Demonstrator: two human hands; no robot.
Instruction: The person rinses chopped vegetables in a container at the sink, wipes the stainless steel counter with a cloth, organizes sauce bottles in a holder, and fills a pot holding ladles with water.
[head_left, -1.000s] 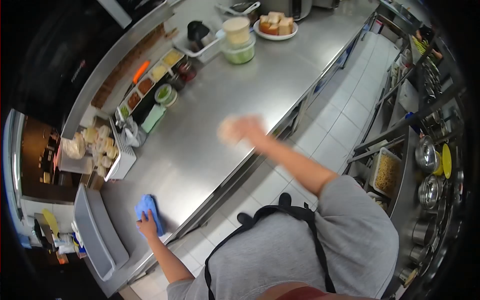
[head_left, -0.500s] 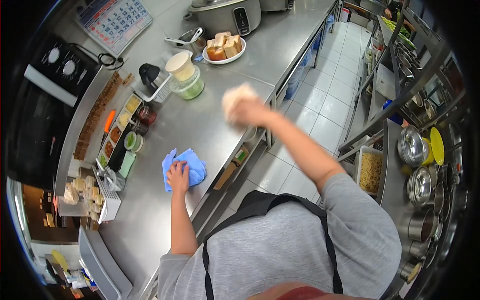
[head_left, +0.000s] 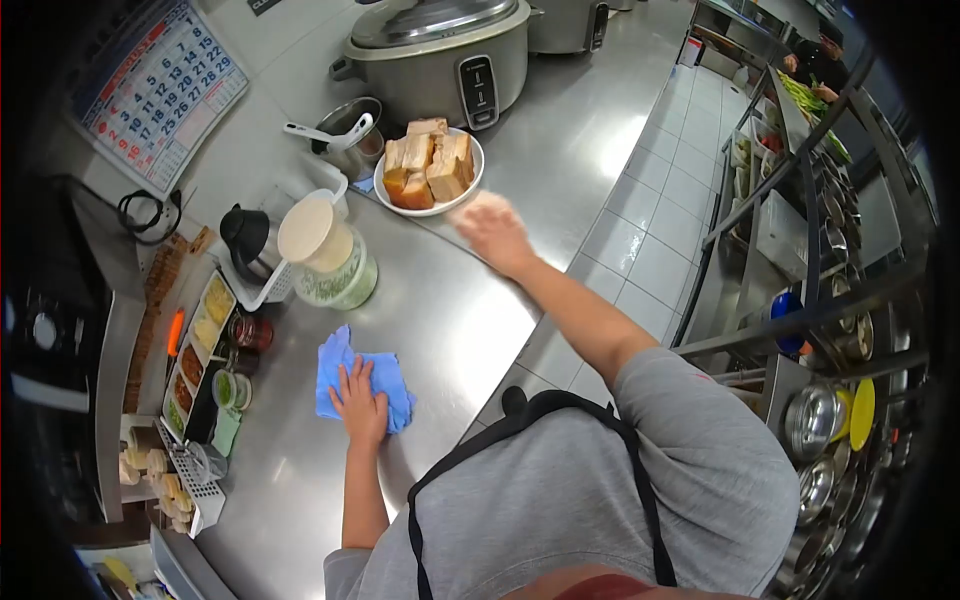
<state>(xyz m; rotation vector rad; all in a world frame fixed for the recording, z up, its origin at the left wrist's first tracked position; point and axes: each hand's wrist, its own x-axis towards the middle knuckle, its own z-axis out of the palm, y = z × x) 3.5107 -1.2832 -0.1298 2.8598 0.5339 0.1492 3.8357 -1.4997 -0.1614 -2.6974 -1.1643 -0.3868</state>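
Observation:
My left hand [head_left: 361, 403] lies flat on a crumpled blue cloth [head_left: 395, 385], fingers spread against the steel counter. Out to the right, my right hand [head_left: 495, 235] reaches to the near rim of a white plate [head_left: 437, 210]. Its fingers are smeared by motion, and a pale blur at their tips cannot be told apart as fingers or a held thing. Thick, pale, brown-edged blocks [head_left: 432, 165], which look like cooked pork belly, are heaped on the plate. A lidded cream tub [head_left: 315, 235] sits on a clear green-patterned container [head_left: 345, 285] beyond the cloth.
A large rice cooker [head_left: 430, 70] stands behind the plate, beside a steel pot [head_left: 350, 140] with white-handled utensils. Condiment trays [head_left: 205, 335] and small jars [head_left: 250, 330] line the left wall. The counter's right edge borders a tiled floor [head_left: 625, 235]; racks [head_left: 790, 240] and another person [head_left: 820, 65] are beyond.
My right hand has moved forward to the plate's rim. The view has shifted toward the rice cooker and plate. My left hand stays on the blue cloth.

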